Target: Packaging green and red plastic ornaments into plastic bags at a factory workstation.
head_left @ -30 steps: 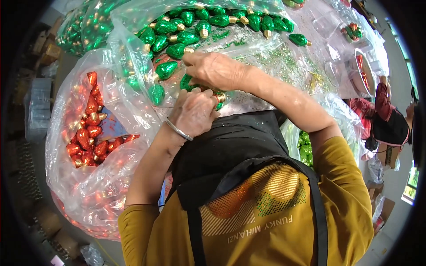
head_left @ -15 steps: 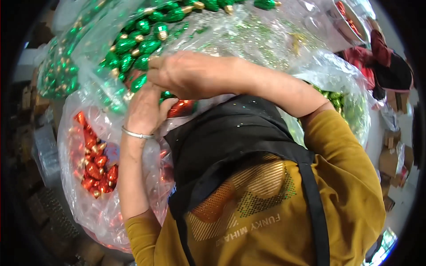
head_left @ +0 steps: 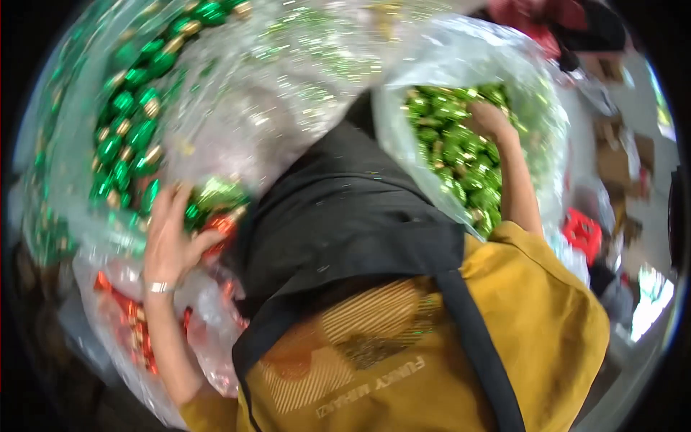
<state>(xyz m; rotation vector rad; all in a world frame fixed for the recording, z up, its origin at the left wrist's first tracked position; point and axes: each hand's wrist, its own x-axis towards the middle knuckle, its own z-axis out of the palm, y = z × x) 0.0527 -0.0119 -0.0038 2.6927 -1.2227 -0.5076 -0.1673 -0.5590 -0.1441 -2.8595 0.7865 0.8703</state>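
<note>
My left hand (head_left: 167, 241), with a silver bangle at the wrist, has its fingers stretched out and the thumb apart. It lies against a small group of bulb-shaped ornaments: a light green one (head_left: 222, 193) and a red one (head_left: 219, 229), next to the thumb. My right hand (head_left: 489, 119) reaches into a clear plastic bag (head_left: 399, 129) on the right. Its fingers are down among shiny light green bulb ornaments (head_left: 461, 155) with gold caps, so they are hidden and blurred.
Dark green bulb ornaments (head_left: 126, 137) with gold caps lie in a plastic bag at the left. Red ornaments (head_left: 137, 324) sit in another bag near the left forearm. Glitter-covered plastic (head_left: 302, 50) spreads at the back. Cardboard boxes (head_left: 622, 158) and a red crate (head_left: 581, 234) stand at the right.
My hands were together over the dark green ornaments. The right hand has moved off to the right, into the light green ornaments' bag; the left stays by the small group. The view has shifted.
</note>
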